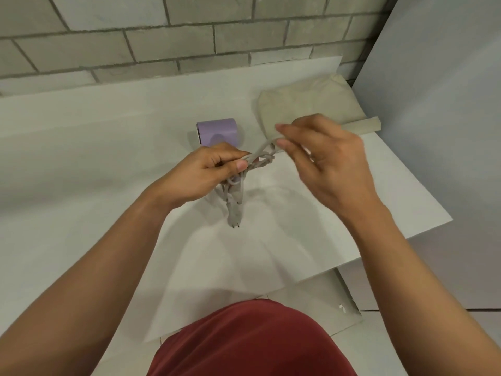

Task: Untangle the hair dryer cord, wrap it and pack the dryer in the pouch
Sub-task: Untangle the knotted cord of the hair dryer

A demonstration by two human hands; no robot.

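Observation:
A lilac hair dryer (218, 131) lies on the white counter (95, 137), its body partly hidden behind my left hand. Its grey cord (261, 158) is bunched in a tangle between my hands. My left hand (202, 173) grips the bundle of cord loops, thumb on top. My right hand (322, 153) pinches one strand of the cord and holds it up and to the right. The plug (234, 215) hangs below the bundle, its two pins pointing down. A beige cloth pouch (306, 104) lies flat at the back right of the counter.
A grey brick wall (162, 36) runs along the back of the counter. A pale panel (439, 90) stands at the right. The counter's right edge (406, 234) drops to a tiled floor. My red shirt (252, 340) fills the bottom middle.

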